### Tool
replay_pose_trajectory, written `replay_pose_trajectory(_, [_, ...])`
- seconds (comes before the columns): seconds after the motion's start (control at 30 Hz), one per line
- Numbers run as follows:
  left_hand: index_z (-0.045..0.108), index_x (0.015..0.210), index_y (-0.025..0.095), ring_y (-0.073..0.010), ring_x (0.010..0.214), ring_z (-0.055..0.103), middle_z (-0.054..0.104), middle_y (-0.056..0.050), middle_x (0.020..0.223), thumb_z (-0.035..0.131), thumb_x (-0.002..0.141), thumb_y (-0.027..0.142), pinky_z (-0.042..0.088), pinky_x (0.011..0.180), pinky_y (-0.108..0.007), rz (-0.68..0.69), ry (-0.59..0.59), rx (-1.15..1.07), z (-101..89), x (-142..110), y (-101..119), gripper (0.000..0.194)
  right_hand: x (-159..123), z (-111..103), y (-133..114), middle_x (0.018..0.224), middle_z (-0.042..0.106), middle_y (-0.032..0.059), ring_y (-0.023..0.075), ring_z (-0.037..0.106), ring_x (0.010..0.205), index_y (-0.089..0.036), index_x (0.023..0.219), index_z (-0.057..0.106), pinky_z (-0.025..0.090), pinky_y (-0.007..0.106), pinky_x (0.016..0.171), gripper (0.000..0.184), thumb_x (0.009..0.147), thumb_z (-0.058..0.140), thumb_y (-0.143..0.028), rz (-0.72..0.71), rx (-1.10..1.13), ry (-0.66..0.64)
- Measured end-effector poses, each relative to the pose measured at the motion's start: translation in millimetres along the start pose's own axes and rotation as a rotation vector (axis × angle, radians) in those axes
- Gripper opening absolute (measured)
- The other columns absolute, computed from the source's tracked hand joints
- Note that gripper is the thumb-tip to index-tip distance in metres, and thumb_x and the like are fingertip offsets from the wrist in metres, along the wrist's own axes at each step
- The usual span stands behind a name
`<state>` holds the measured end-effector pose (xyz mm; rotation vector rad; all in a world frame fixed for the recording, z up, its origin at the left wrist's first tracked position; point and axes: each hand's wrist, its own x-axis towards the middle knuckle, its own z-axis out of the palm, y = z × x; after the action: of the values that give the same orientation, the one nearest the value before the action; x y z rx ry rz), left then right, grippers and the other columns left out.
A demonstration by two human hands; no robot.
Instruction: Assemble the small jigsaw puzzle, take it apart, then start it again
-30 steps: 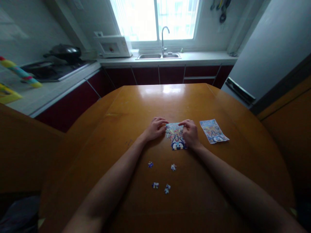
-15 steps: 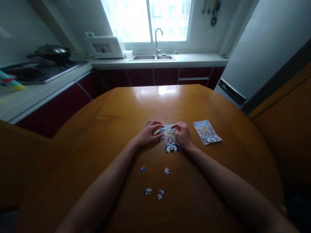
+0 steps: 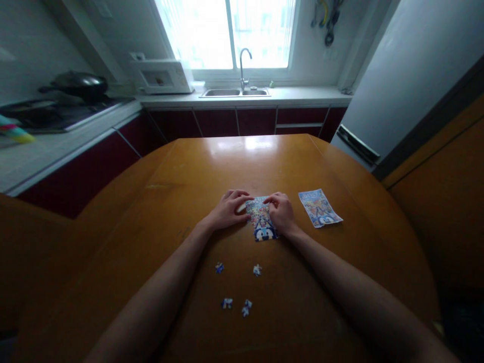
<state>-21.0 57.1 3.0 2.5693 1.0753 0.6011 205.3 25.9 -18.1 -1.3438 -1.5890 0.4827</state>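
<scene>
A partly assembled jigsaw puzzle [image 3: 260, 217] lies flat on the wooden table, with a blue cartoon dog's face at its near edge. My left hand [image 3: 229, 210] rests at the puzzle's left side, thumb and forefinger apart and touching its edge. On the right part of the puzzle my right hand [image 3: 281, 212] is curled, its index finger pointing onto the upper area. What may be under its fingers is hidden. Nearer to me lie several loose puzzle pieces, among them a blue piece [image 3: 219, 267], a whitish piece [image 3: 257, 270] and a blue-and-white piece [image 3: 247, 308].
A printed picture sheet [image 3: 319, 207] with a similar design lies right of my hands on the table [image 3: 181, 176]. Beyond are a sink [image 3: 223, 93], a white microwave [image 3: 162, 76] and a stove with a dark wok [image 3: 79, 84]. A fridge [image 3: 408, 75] stands at right.
The whole view has shifted slightly as the head moved. Both hands keep nearly the same pose on the puzzle, and the loose pieces stay where they lie on the table.
</scene>
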Motion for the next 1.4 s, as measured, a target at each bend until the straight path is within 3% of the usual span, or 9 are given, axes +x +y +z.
replay_pose_trajectory(0.4, [0.061,0.130,0.023,-0.0248,0.120,0.049,0.060,-0.008,0.125,0.045,0.102,0.042,0.042,0.108,-0.044,-0.058,0.093,-0.026,4.8,3.2,-0.5,0.038,-0.7,-1.2,-1.0,0.085,0.067,0.0052,0.0219,0.057,0.091,-0.021,0.075,0.073,0.044,0.035,0.088,0.027,0.080,0.050,-0.008,0.011,-0.001,-0.005])
replay_pose_trajectory(0.83, [0.063,0.127,0.023,-0.0242,0.117,0.051,0.062,-0.007,0.121,0.051,0.100,0.040,0.044,0.105,-0.042,-0.099,0.130,-0.034,8.3,3.3,-1.1,0.034,0.1,-3.6,-2.0,0.086,0.067,0.0058,0.0220,0.058,0.092,-0.020,0.076,0.073,0.044,0.035,0.089,0.026,0.079,0.050,-0.009,0.029,-0.007,-0.032])
replay_pose_trajectory(1.13, [0.063,0.126,0.023,-0.0244,0.117,0.051,0.063,-0.007,0.120,0.053,0.099,0.035,0.044,0.106,-0.042,-0.090,0.145,-0.025,10.0,2.0,0.0,0.032,-3.5,-9.5,-15.1,0.089,0.066,0.0071,0.0236,0.057,0.095,-0.020,0.083,0.074,0.044,0.037,0.090,0.024,0.082,0.052,-0.009,-0.051,-0.066,-0.041])
replay_pose_trajectory(1.27, [0.065,0.125,0.023,-0.0247,0.116,0.051,0.063,-0.007,0.118,0.055,0.098,0.036,0.044,0.106,-0.043,-0.096,0.156,-0.026,12.2,2.2,-1.5,0.031,-3.1,-19.5,-37.2,0.091,0.067,0.0064,0.0226,0.058,0.096,-0.020,0.091,0.075,0.044,0.036,0.089,0.019,0.084,0.059,-0.010,-0.168,-0.078,-0.236])
replay_pose_trajectory(1.4, [0.065,0.125,0.024,-0.0246,0.117,0.051,0.063,-0.007,0.118,0.055,0.097,0.036,0.044,0.106,-0.043,-0.096,0.151,-0.042,11.0,1.9,-0.7,0.032,-7.2,-36.2,-67.2,0.095,0.070,0.0039,0.0184,0.061,0.090,-0.022,0.088,0.075,0.045,0.031,0.086,0.018,0.084,0.063,-0.009,-0.300,-0.101,-0.685])
